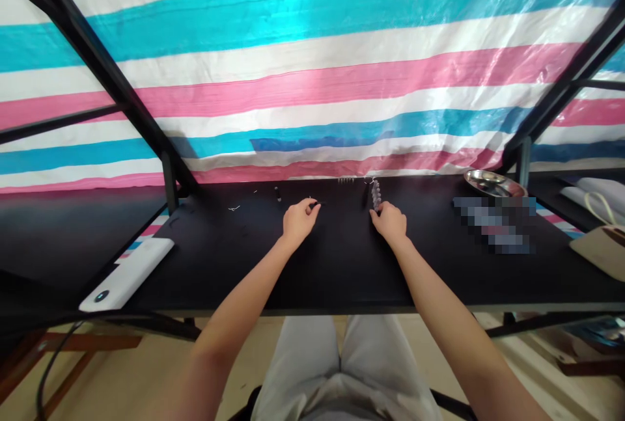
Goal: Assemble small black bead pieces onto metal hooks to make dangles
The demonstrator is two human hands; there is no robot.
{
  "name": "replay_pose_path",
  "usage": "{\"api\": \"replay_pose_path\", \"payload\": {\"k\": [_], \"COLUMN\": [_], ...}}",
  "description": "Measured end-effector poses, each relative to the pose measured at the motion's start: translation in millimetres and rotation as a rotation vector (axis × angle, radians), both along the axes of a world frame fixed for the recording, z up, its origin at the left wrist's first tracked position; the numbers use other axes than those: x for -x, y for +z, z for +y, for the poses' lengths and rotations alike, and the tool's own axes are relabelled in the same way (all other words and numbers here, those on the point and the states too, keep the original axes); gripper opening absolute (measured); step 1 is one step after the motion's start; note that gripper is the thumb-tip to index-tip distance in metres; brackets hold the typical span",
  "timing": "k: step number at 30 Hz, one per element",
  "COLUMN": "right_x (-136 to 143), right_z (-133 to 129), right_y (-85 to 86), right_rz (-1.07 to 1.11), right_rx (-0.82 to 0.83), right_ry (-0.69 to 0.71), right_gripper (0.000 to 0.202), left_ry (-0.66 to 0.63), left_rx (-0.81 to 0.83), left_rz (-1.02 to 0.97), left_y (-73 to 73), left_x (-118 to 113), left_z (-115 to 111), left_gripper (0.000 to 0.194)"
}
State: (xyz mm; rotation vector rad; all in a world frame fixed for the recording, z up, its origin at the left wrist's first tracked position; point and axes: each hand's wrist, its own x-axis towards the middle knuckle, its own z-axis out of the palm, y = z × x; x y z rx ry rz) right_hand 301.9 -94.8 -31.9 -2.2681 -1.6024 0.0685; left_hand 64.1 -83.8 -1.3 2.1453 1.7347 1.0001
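Observation:
My left hand (pixel 297 224) is over the middle of the black table, with thumb and forefinger pinched on a small dark stick-like piece (pixel 318 203). What that piece is, I cannot make out. To the right, my right hand (pixel 391 220) has its fingertips closed on the near end of a grey, knobbly strip (pixel 375 192), which points away from me. Close beside the strip lies a thin dark piece (pixel 365 194) with a small ring at its far end. A short dark piece with a pale tip (pixel 278 194) rests left of my left hand.
A row of small pale pieces (pixel 346 180) lies at the table's (pixel 336 265) back edge. White scraps (pixel 234 207) are at the left. A shiny metal dish (pixel 495 183) and a blurred-out packet stand right. A white power bank (pixel 127 274) sits left, near a black cable (pixel 49 362).

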Motion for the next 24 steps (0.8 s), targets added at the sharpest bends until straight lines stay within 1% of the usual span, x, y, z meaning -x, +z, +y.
{"api": "replay_pose_path", "payload": {"k": [3, 6, 9, 12, 14, 18, 21, 24], "right_x": [0.5, 1.2, 0.7, -0.3, 1.0, 14.1, 28.4, 37.7], "right_z": [0.1, 0.2, 0.2, -1.2, -3.9, -13.5, -20.8, -25.3], "right_y": [-0.4, 0.1, 1.0, 2.1, 3.3, 8.0, 13.0, 17.3], "right_rz": [0.009, 0.007, 0.003, 0.021, 0.031, 0.021, 0.017, -0.013], "right_rx": [-0.001, 0.004, -0.003, 0.005, 0.002, -0.068, -0.123, -0.142], "right_ry": [-0.008, -0.013, -0.007, 0.016, 0.088, 0.325, 0.414, 0.458], "right_gripper": [0.027, 0.026, 0.023, 0.02, 0.018, 0.012, 0.009, 0.008], "left_ry": [0.007, -0.053, -0.121, -0.17, -0.198, -0.231, -0.239, -0.256], "left_rx": [0.024, 0.018, 0.014, 0.057, 0.096, 0.139, 0.14, 0.131], "left_rz": [-0.085, -0.177, -0.255, -0.338, -0.409, -0.54, -0.578, -0.56], "left_y": [-12.4, -19.8, -18.8, -14.9, -13.4, -13.1, -12.1, -9.2], "left_x": [9.1, 5.3, -2.0, -5.2, -4.5, -0.8, 0.7, -0.1], "left_z": [-0.6, -4.2, -9.9, -13.8, -14.0, -11.3, -11.0, -13.4], "left_gripper": [0.026, 0.025, 0.025, 0.024, 0.026, 0.031, 0.032, 0.03]}}
